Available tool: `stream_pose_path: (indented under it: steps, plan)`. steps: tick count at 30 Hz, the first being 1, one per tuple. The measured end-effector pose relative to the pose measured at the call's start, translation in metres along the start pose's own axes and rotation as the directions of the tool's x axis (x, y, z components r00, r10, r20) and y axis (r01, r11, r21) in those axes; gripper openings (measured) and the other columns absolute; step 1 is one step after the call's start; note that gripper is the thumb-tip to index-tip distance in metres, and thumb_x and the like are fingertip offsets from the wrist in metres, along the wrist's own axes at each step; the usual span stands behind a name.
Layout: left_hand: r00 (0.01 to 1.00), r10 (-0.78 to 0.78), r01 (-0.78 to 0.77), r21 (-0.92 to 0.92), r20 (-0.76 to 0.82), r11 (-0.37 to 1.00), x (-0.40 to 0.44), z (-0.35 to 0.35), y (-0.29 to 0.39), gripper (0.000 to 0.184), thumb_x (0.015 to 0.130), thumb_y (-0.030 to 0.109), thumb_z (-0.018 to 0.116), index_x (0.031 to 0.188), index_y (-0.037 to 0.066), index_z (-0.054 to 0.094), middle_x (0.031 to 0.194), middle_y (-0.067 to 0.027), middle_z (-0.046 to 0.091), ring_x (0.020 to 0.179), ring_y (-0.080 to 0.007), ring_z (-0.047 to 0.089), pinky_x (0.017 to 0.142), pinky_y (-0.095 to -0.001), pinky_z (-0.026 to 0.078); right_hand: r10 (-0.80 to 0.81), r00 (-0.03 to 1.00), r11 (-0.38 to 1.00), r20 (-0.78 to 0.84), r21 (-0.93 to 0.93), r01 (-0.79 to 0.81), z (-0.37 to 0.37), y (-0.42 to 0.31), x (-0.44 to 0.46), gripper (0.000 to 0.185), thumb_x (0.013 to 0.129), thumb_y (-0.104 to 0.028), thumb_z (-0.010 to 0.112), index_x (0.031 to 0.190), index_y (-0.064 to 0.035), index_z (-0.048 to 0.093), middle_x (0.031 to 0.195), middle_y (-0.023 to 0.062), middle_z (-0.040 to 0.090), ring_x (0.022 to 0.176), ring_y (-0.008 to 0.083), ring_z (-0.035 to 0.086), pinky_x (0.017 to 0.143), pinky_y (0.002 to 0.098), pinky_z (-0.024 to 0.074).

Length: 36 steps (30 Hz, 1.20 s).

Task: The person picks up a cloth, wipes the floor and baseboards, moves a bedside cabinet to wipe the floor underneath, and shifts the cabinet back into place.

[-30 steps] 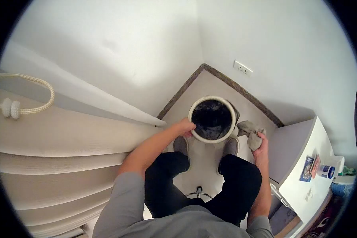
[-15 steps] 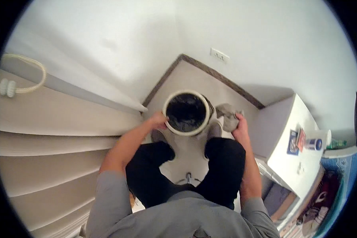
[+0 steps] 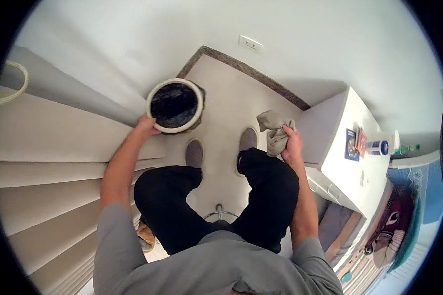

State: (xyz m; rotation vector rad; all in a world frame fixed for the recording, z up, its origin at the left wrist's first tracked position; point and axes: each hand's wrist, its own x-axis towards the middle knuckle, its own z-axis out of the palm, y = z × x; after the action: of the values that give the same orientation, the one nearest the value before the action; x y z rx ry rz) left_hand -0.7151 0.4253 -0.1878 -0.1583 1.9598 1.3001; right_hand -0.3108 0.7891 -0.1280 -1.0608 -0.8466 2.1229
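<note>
Bin (image 3: pixel 200 105), gripped by left hand (image 3: pixel 146 125), looks best held level and steady, while right hand (image 3: pixel 293 143) clutches bunched cloth (image 3: pixel 276 140) well apart from it.

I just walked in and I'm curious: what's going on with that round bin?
A person has each hand on something. The left hand grips the pale rim of the round bin, which has a black lining; it is over by the beige curtain. The right hand holds a crumpled grey cloth near the white cabinet. The cloth and bin are apart. I can't tell whether the bin is touching the floor.
</note>
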Motion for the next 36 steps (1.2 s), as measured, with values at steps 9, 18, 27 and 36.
stream_pose_path:
  steps: [9, 18, 27, 36]
  plan:
    - [0.879, 0.372, -0.161, 0.550, -0.298, 0.820, -0.067, -0.099, -0.147, 0.037, 0.096, 0.004, 0.052, 0.133, 0.000, 0.052, 0.114, -0.0247, 0.067, 0.105, -0.0390, 0.067, 0.090, -0.0481, 0.053, -0.044, 0.998, 0.997, -0.035, -0.062, 0.042, 0.017, -0.026, -0.003, 0.022, 0.093, -0.003, 0.060, 0.115, -0.0007, 0.061, 0.105, 0.0122, 0.069, 0.094, 0.0277, 0.069, 0.087, 0.0436, 0.0587]
    - [0.877, 0.202, 0.100, 0.577, -0.435, 0.811, -0.190, -0.152, -0.282, 0.047, 0.091, 0.000, 0.056, 0.138, 0.001, 0.050, 0.124, -0.0258, 0.064, 0.118, -0.0447, 0.060, 0.102, -0.0493, 0.046, -0.053, 0.977, 0.976, 0.206, -0.197, 0.094, 0.072, -0.056, 0.005, 0.027, 0.093, -0.004, 0.059, 0.120, 0.0014, 0.062, 0.108, 0.0142, 0.070, 0.095, 0.0277, 0.070, 0.087, 0.0425, 0.0580]
    - [0.865, 0.296, -0.005, 0.585, -0.404, 0.811, -0.228, -0.161, -0.317, 0.057, 0.089, 0.002, 0.059, 0.145, 0.001, 0.046, 0.141, -0.0276, 0.054, 0.132, -0.0429, 0.051, 0.111, -0.0458, 0.041, 0.255, 0.943, 0.965, 0.214, -0.127, -0.232, 0.097, -0.075, 0.047, 0.024, 0.092, -0.005, 0.061, 0.114, 0.0043, 0.062, 0.103, 0.0159, 0.070, 0.095, 0.0317, 0.070, 0.091, 0.0474, 0.0576]
    - [0.870, 0.277, 0.069, 0.659, -0.407, 0.749, -0.291, -0.107, -0.131, 0.044, 0.099, 0.012, 0.056, 0.142, 0.006, 0.054, 0.132, -0.0265, 0.062, 0.123, -0.0430, 0.060, 0.104, -0.0461, 0.047, -0.111, 0.986, 0.882, 0.126, -0.444, 0.156, 0.093, -0.039, 0.121, 0.029, 0.088, -0.005, 0.067, 0.115, 0.0028, 0.061, 0.104, 0.0146, 0.070, 0.093, 0.0290, 0.070, 0.083, 0.0421, 0.0593]
